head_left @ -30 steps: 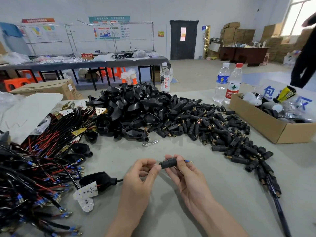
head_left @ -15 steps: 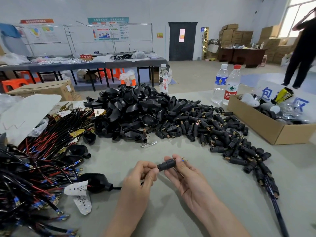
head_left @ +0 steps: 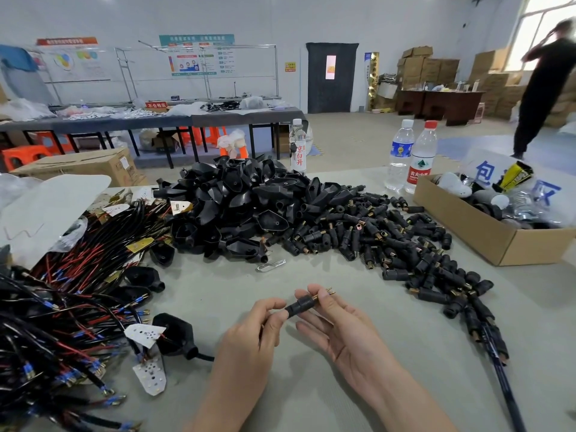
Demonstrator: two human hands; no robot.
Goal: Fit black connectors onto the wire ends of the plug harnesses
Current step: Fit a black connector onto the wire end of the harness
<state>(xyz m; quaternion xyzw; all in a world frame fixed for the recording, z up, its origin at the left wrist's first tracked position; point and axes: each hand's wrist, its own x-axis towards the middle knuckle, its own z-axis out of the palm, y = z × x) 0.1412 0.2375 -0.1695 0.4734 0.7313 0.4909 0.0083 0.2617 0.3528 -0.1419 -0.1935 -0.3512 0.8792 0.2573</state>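
Observation:
A small black connector [head_left: 301, 305] with a brass tip is held above the table between both hands. My left hand [head_left: 252, 338] pinches its left end with thumb and fingertips. My right hand [head_left: 339, 322] lies palm up and holds the right end between thumb and fingertips. A black cable runs from under my left hand to a black plug [head_left: 174, 336] with a white perforated card. A pile of loose black connectors [head_left: 389, 241] lies to the right, black plug shells [head_left: 246, 207] are heaped behind, and plug harnesses [head_left: 62, 307] with red and black wires are stacked at the left.
An open cardboard box [head_left: 486, 232] of odds and ends stands at the right. Water bottles [head_left: 411, 157] stand behind the piles. A small metal clip [head_left: 271, 265] lies on the grey table [head_left: 405, 353]. A black cable [head_left: 501, 369] stretches along the right. A person stands far right.
The connector has slid further along the wire and tilted up to the right; a brass tip shows at its right end where a blue wire end showed before. Both hands stayed in place.

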